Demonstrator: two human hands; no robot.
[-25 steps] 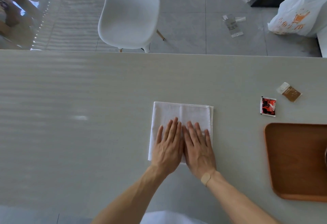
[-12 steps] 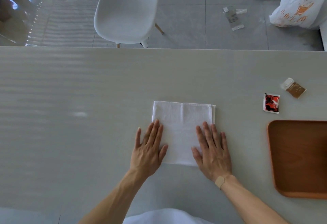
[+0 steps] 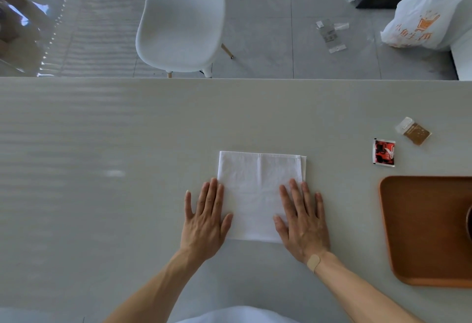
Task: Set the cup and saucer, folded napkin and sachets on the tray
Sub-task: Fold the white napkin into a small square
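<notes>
1. A white folded napkin [image 3: 258, 192] is being pressed flat on the grey table [image 3: 102, 144], held at its two near edges.
2. The left hand [image 3: 205, 220] is being laid flat over the left edge, the right hand [image 3: 302, 223] over the right.
3. Two sachets, a red sachet [image 3: 384, 152] and a brown sachet [image 3: 413, 131], are being left lying far right, beyond the wooden tray [image 3: 419, 233].

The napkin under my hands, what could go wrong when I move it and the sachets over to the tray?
1. The napkin is only loosely folded, its right layers slightly offset; lifting it by one edge could let it fall open.
2. Both sachets, the red sachet and the brown sachet, lie flat on the smooth table, so they may slide instead of lifting.
3. A dark rim at the right edge of the tray leaves less free room.
</notes>
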